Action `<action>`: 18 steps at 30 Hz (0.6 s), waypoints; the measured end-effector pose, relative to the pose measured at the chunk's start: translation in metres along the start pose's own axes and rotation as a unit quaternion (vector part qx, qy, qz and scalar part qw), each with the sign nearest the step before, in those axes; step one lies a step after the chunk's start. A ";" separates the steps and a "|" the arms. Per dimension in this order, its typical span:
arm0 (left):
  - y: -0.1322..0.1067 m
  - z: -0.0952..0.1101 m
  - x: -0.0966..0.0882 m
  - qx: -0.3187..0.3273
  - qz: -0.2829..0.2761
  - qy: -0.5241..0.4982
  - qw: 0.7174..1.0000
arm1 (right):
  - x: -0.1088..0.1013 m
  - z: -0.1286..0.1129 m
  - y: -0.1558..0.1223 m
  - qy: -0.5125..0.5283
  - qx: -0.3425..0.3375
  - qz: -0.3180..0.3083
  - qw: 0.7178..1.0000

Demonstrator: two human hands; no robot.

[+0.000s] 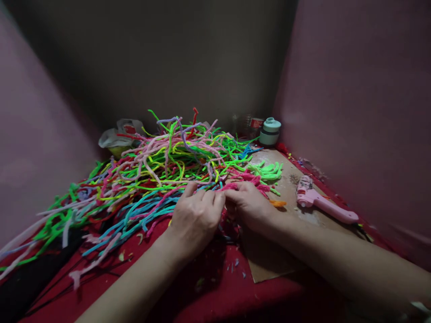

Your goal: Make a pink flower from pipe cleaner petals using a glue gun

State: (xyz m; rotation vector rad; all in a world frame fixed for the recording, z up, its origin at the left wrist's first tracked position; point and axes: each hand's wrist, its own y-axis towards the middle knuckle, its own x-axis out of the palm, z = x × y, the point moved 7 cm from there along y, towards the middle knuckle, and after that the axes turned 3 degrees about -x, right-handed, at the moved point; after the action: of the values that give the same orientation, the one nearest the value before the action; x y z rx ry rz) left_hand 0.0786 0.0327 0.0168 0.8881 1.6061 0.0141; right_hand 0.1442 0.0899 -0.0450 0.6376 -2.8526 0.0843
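Observation:
My left hand (pixel 198 213) is closed, knuckles up, at the front edge of a tangled pile of pipe cleaners (pixel 168 157) in green, pink, yellow, blue and red. Touching it, my right hand (pixel 247 206) pinches a deep pink pipe cleaner (pixel 232 185) between thumb and fingers. The fingertips of my left hand meet the right ones at this spot, but what they grip is hidden behind the knuckles. Just beyond my right hand lie more deep pink pieces and a bunch of bent bright green pipe cleaners (pixel 267 170).
On a brown board (pixel 269 264) to the right rests a pink glue gun (pixel 323 204), with an orange piece (pixel 278 203) nearer my wrist. A mint-lidded bottle (pixel 270 131) stands at the back. Behind the pile at left is a plastic bag (pixel 116 138). Scraps dot the red cloth (pixel 208 287).

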 end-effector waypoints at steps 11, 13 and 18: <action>0.003 -0.057 0.021 -0.217 -0.114 -0.434 0.867 | -0.001 0.000 0.002 0.017 0.020 -0.033 0.999; -0.001 -0.061 0.027 -0.257 -0.170 -0.534 0.787 | 0.001 -0.003 0.000 0.009 0.015 -0.055 0.998; -0.007 -0.045 0.034 -0.236 -0.253 -0.629 0.696 | 0.001 -0.009 -0.001 -0.053 -0.013 -0.051 0.997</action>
State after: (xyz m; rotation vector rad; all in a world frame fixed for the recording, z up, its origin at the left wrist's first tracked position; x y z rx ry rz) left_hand 0.0382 0.0670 -0.0037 -0.0977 0.4007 -0.4616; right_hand 0.1458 0.0893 -0.0359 0.8044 -2.9096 -0.0037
